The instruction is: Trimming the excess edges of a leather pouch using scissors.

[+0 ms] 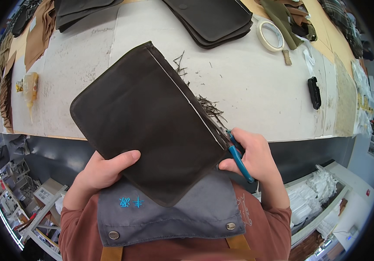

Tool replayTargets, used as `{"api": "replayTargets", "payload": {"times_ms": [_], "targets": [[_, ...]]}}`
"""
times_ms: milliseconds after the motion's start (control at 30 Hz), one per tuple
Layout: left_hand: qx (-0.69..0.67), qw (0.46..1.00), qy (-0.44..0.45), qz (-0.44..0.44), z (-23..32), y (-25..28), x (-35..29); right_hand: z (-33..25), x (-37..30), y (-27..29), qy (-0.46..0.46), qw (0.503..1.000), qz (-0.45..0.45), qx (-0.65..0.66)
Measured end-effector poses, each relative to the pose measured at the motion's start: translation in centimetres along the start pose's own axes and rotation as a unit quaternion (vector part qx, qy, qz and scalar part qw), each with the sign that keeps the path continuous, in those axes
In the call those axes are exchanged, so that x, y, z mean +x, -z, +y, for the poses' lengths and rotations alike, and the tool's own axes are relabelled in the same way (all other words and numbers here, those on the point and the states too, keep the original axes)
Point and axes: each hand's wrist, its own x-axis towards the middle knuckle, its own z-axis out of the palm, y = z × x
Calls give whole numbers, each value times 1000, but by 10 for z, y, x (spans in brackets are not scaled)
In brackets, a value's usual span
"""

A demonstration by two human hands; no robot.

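A dark, flat, pouch-like fabric piece [152, 117] with rounded corners and a white line along its right edge is tilted in front of me. My left hand [104, 170] grips its lower left edge, thumb on top and fingers hidden beneath. At the lower right corner my right hand [258, 158] is closed around blue-handled snips [241, 166]. Their blades lie at the piece's right edge, partly hidden, so I cannot tell whether they are apart. Dark thin trimmings [209, 108] lie on the table just beyond that edge.
On the pale table [152, 26] lie dark stacked pieces [215, 19], a tape roll [260, 35] and a black elongated object [314, 92]. A yellowish bottle [31, 87] and brown cloth pieces [40, 35] are at left. The table's front edge runs behind my hands.
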Motion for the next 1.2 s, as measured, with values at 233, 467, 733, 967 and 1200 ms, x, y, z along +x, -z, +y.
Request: {"api": "replayTargets", "payload": {"times_ms": [233,467,733,967,1200], "targets": [[18,1000,-12,3,0,0,1,2,7,-3,6,1000,6,28],[-1,1000,-10,-8,0,0,3,3,7,-4,0,998,2,66],[-1,1000,-9,-6,1,0,4,6,6,-7,12,997,24,79],[-10,1000,-7,-12,1,-1,4,7,5,-9,15,996,41,78],[-28,999,6,29,2,-4,5,8,4,-7,12,994,35,105]]}}
